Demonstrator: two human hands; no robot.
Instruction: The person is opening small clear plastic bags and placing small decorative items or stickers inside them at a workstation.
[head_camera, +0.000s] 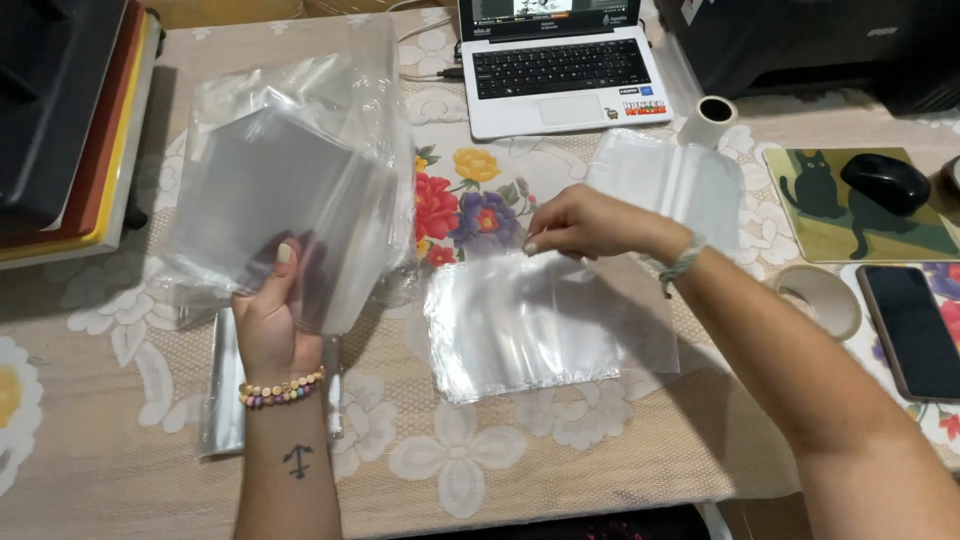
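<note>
My left hand (272, 315) holds up a thick bundle of clear plastic bags (290, 170) over the left side of the table, thumb on its front face. My right hand (585, 225) pinches the top edge of a flat stack of clear plastic sleeves (540, 325) that lies on the floral tablecloth (450, 470) in front of me. Another clear sleeve pile (670, 180) lies just behind the right hand. A beaded bracelet circles the left wrist.
An open laptop (555, 65) stands at the back. A tape roll (715, 112) sits beside it, another tape ring (825, 300) at right. A black mouse (885, 182) rests on a cat mousepad, a phone (915, 330) below it. Stacked boards (70, 130) fill the left edge.
</note>
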